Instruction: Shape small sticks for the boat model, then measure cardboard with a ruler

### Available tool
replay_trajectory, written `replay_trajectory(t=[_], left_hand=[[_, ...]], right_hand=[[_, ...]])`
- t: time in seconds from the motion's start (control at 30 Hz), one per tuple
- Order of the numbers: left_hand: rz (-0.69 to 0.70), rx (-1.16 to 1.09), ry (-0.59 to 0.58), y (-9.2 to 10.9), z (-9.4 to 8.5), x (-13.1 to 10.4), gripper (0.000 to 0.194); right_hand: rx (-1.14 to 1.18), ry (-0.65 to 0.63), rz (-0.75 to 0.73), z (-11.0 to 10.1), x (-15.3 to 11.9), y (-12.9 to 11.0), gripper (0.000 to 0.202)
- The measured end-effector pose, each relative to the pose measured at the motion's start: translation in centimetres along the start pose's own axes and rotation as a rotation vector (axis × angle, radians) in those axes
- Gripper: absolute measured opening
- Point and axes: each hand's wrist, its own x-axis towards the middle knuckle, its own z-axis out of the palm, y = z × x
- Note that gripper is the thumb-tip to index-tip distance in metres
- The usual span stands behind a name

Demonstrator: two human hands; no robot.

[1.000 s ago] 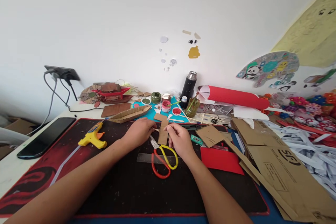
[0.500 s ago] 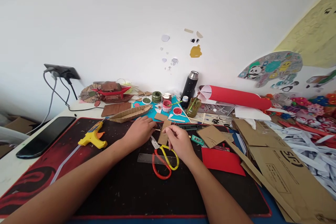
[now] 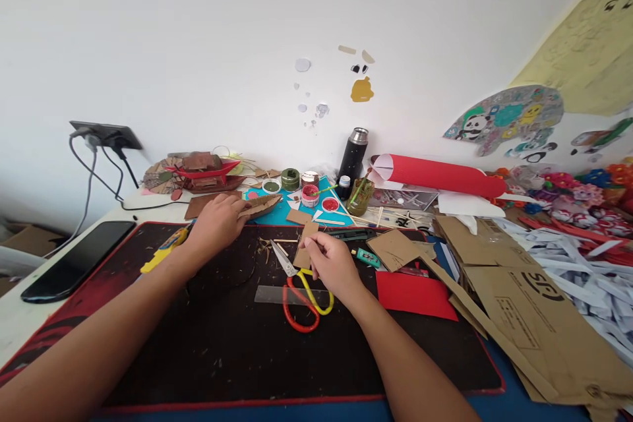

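My left hand [image 3: 217, 224] is closed around the near end of a brown cardboard boat shape [image 3: 260, 206] at the back edge of the black mat. My right hand [image 3: 330, 264] has curled fingers over the mat, beside a narrow cardboard strip [image 3: 305, 247]; whether something thin sits between its fingertips is too small to tell. Below and left of that hand lie scissors with red and yellow handles [image 3: 301, 323], their blades pointing away, across a clear ruler [image 3: 267, 295]. A yellow glue gun [image 3: 161, 253] is partly hidden by my left forearm.
Paint jars [image 3: 291, 179] and a black flask [image 3: 354, 153] stand at the back. A red boat model [image 3: 212, 175] is at back left, a phone [image 3: 79, 260] at left. Red paper [image 3: 415, 295] and flattened cardboard [image 3: 534, 316] lie at right.
My left hand has moved left and back from beside my right hand and taken hold of the cardboard boat shape. My right hand stays nearly in place. The view has shifted slightly.
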Motion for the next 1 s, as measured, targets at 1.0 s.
replay_trajectory(t=[1.0], left_hand=[[0.302, -0.118, -0.141, 6.6, -0.4, 0.6, 0.019]], right_hand=[[-0.047, 0.006, -0.034, 0.1, -0.1, 0.0, 0.029]])
